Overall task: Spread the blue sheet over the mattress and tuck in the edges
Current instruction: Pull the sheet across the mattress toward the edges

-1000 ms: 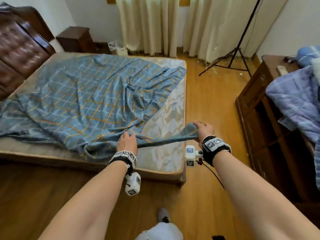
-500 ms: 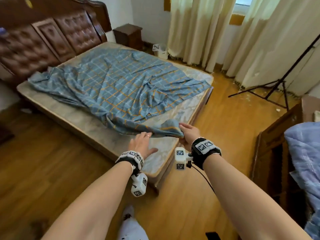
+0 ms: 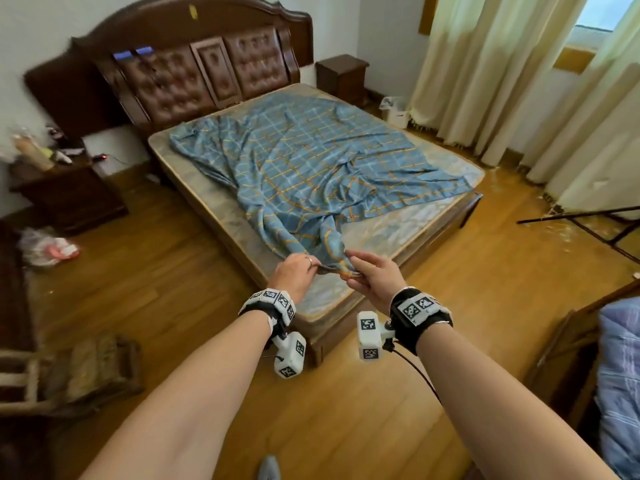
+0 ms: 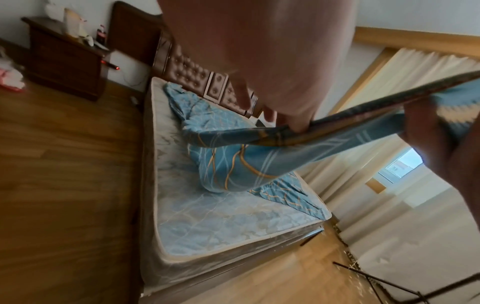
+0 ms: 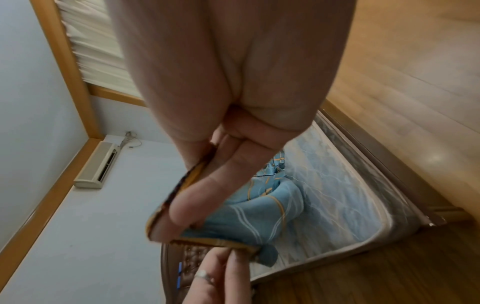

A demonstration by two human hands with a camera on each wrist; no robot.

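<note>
Pinching 1 blue sheet (image 3: 311, 168) edge, left hand (image 3: 294, 271) and right hand (image 3: 372, 275) hover over 1 mattress (image 3: 381, 233).

Head view: blue bedding (image 3: 620, 382) at the right edge is cut off. Items on the nightstand (image 3: 65, 199) at left are blurred. Left wrist view: right hand (image 4: 441, 131) blurred, cropped at right edge.

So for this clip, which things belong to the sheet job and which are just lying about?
Job:
blue sheet
mattress
left hand, gripping the sheet edge
right hand, gripping the sheet edge

Lying about:
nightstand
curtains
tripod
</note>
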